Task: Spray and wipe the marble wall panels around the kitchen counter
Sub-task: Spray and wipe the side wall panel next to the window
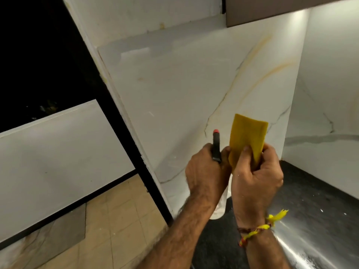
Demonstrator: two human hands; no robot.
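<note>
**Aim the spray at the side panel, cloth ready behind it**

The big marble wall panel [194, 90] fills the middle of the view, white with faint gold and grey veins, and meets a second panel [326, 94] at an inside corner on the right. Below both runs the dark speckled counter [310, 191], with the shiny rim of a steel sink [310, 239] at the lower right. To the left, past a black frame, lie a tiled floor [116, 220] and a pale slab leaning low.

The left hand [206, 171] is curled round the neck of a spray bottle [216, 150], whose black head and red tip point up at the panel; its clear body hangs below the wrists. The right hand [256, 175] pinches a folded yellow cloth [246, 136] between thumb and fingers, the cloth standing upright just beside the nozzle and near the wall, though I cannot tell whether it touches.

The step looks like spraying. To do it well, I would move the cloth out of the nozzle's path so the mist lands on stone. Spray lightly from the top so drips run into unwiped area. Then wipe in overlapping passes with a flat cloth face, working into the corner and the counter seam.
</note>
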